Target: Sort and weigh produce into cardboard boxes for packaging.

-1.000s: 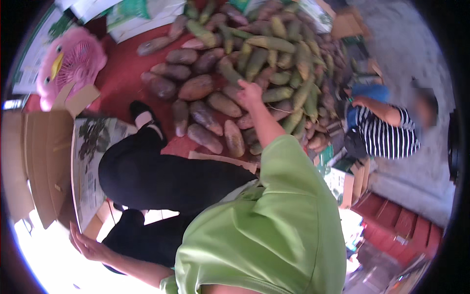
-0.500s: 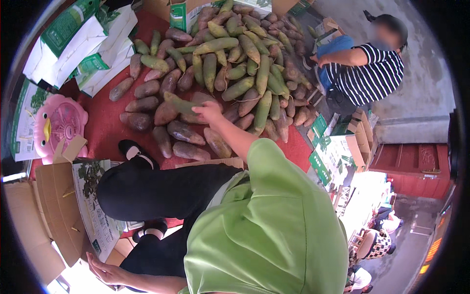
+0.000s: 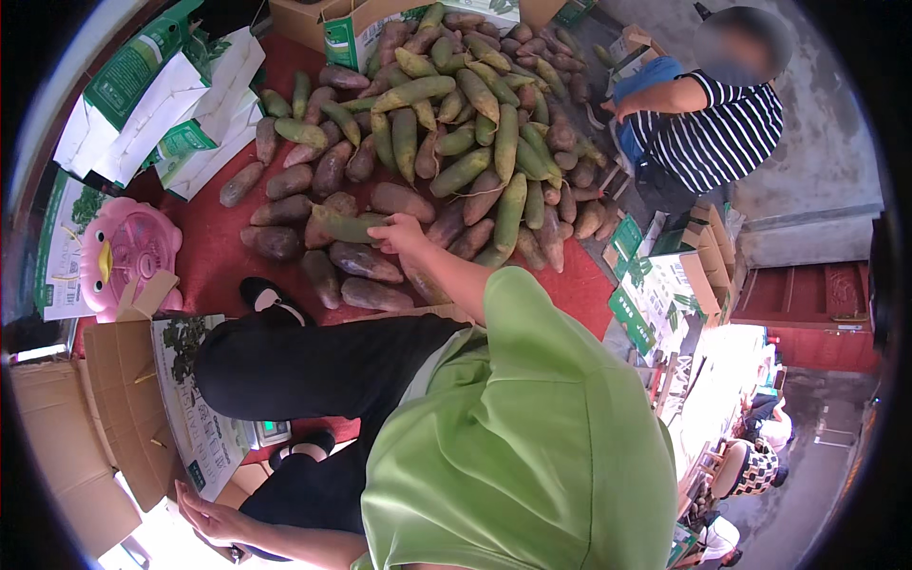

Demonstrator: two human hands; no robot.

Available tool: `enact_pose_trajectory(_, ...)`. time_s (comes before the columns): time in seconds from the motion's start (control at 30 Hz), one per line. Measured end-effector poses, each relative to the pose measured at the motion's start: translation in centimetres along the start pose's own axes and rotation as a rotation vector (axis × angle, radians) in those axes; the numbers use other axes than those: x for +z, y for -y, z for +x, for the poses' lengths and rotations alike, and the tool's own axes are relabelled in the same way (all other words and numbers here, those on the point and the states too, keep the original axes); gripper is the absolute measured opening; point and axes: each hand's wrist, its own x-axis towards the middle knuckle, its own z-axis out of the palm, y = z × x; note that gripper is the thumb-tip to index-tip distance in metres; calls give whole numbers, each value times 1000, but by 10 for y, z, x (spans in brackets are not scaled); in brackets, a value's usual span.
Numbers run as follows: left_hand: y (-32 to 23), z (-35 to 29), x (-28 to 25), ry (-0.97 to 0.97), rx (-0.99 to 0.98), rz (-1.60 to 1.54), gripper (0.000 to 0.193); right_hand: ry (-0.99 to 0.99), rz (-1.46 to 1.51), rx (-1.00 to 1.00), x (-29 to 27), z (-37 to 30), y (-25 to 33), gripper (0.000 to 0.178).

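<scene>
mat point(image 3: 204, 256): red
toy fan point(image 3: 123, 249): pink, yellow beak
co-worker's shirt point(image 3: 727, 133): black-white stripes
own shirt point(image 3: 532, 446): lime green

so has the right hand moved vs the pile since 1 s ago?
Yes. The right hand has pulled from mid-pile to the pile's near edge, now gripping a green-purple tuber.

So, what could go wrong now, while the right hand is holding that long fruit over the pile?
The right hand grips one long green fruit by its end, so it may slip. The pile is stacked loosely; pulling one out might make neighbours roll off the red mat towards the black shoe.
</scene>
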Motion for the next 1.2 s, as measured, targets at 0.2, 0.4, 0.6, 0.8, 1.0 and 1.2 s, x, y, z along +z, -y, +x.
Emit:
enact_pose_trajectory(0.2,0,0,0,-3,0,-8,37,14,21,15,1,-3,-1,34)
enact_pose_trajectory(0.4,-3,0,0,6,-37,-3,38,0,16,20,4,-9,3,33)
enact_pose_trajectory(0.6,-5,1,-1,-3,-34,-2,38,-24,-12,24,7,-13,6,36)
enact_pose_trajectory(0.8,-5,1,-1,-10,-4,31,38,-35,-26,39,6,-12,6,36)
enact_pose_trajectory(1.0,-1,1,1,12,-11,20,37,-6,4,45,5,-13,7,35)
enact_pose_trajectory(1.2,-1,0,-5,13,-118,-109,32,92,-34,60,8,-1,-1,35)
